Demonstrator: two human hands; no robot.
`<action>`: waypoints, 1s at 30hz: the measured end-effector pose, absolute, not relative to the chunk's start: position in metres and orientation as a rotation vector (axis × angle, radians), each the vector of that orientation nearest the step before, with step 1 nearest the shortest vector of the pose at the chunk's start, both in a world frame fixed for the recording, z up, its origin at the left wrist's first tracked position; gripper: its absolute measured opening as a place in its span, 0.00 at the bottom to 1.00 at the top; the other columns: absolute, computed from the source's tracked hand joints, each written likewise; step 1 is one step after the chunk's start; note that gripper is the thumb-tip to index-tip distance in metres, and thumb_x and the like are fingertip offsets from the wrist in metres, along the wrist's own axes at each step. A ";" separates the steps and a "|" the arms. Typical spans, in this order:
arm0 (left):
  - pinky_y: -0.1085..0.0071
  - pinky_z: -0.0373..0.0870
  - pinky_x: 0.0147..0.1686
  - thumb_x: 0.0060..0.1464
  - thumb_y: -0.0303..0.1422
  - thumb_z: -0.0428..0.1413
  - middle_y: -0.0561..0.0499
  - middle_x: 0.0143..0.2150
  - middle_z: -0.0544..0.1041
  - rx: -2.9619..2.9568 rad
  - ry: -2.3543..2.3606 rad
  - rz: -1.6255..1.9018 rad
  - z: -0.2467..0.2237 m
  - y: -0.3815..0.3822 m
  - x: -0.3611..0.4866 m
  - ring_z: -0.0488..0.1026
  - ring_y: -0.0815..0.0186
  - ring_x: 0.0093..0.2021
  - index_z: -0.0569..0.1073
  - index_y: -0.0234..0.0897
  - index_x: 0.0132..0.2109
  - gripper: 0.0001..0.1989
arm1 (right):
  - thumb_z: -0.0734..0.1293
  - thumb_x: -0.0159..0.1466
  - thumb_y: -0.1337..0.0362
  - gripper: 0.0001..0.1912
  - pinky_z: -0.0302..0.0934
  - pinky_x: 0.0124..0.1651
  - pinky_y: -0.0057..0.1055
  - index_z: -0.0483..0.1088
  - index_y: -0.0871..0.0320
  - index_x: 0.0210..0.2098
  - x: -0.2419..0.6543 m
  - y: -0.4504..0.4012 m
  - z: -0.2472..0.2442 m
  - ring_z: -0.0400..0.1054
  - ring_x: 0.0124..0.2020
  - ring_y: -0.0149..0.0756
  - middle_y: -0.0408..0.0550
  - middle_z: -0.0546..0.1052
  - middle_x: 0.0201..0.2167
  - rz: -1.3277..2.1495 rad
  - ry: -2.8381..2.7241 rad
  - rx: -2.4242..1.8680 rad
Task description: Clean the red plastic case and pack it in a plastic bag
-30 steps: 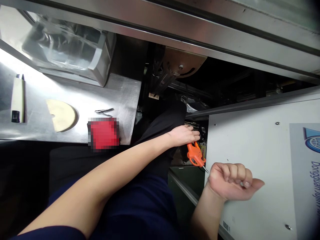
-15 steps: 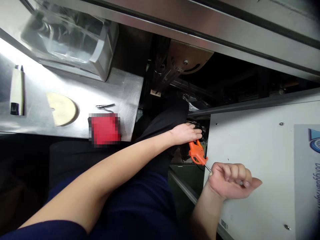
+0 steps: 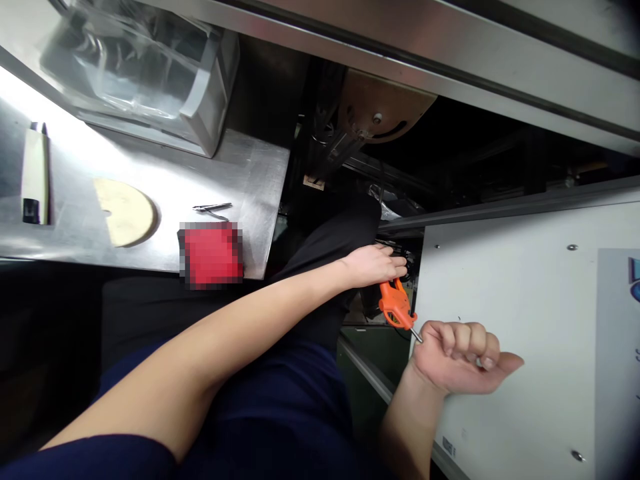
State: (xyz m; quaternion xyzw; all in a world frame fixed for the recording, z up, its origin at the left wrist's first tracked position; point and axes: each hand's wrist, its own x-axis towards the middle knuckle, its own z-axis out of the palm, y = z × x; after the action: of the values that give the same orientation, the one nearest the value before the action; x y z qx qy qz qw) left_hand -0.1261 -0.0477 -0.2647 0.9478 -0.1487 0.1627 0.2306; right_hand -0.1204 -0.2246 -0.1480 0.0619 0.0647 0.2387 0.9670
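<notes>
My left hand (image 3: 374,265) reaches across from the lower left, its fingers wrapped over the handle end of an orange air blow gun (image 3: 395,305). The gun's short metal nozzle (image 3: 416,335) points at the heel of my right hand, close to or touching the wrist. Over the white panel, my right hand (image 3: 463,357) is turned palm up, fingers curled in and thumb stretched out to the right. Whether anything small lies inside those curled fingers is hidden.
To the left, a metal table (image 3: 255,173) bears a cream-handled tool (image 3: 35,175), a pale half-disc (image 3: 125,212), tweezers-like metal pieces (image 3: 213,207), a blurred red item (image 3: 213,253) and a clear-fronted bin (image 3: 135,73). A white panel (image 3: 520,287) with screws lies right. A metal beam (image 3: 425,60) crosses above.
The view has shifted slightly. Both hands keep nearly the same pose, with the blow gun still in my left hand and its nozzle still by my right wrist.
</notes>
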 end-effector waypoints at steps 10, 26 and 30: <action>0.63 0.66 0.39 0.69 0.28 0.51 0.47 0.57 0.80 2.632 -0.445 0.489 -0.266 -0.049 -0.128 0.74 0.58 0.45 0.76 0.40 0.50 0.10 | 0.58 0.61 0.74 0.21 0.22 0.22 0.19 0.61 0.63 0.12 -0.114 -0.224 -0.151 0.35 0.10 0.10 0.33 0.53 0.13 0.601 0.200 0.626; 0.63 0.67 0.40 0.69 0.30 0.52 0.46 0.60 0.78 2.603 -0.387 0.519 -0.269 -0.050 -0.126 0.74 0.58 0.44 0.77 0.42 0.51 0.10 | 0.65 0.66 0.61 0.22 0.45 0.16 0.26 0.52 0.53 0.19 -0.121 -0.254 -0.155 0.43 0.14 0.24 0.34 0.54 0.17 0.423 0.051 -0.484; 0.63 0.67 0.42 0.70 0.30 0.50 0.48 0.63 0.77 2.603 -0.406 0.498 -0.268 -0.050 -0.126 0.73 0.58 0.45 0.76 0.42 0.52 0.11 | 0.67 0.65 0.63 0.17 0.49 0.16 0.20 0.60 0.54 0.21 -0.136 -0.275 -0.161 0.52 0.13 0.21 0.34 0.62 0.18 0.592 -0.034 -0.375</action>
State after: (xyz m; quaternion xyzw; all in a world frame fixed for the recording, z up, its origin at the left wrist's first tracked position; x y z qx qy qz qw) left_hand -0.1261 -0.0499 -0.2683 0.9452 -0.1474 0.1809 0.2283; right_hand -0.1362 -0.2746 -0.1611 -0.1835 -0.0168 0.2898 0.9392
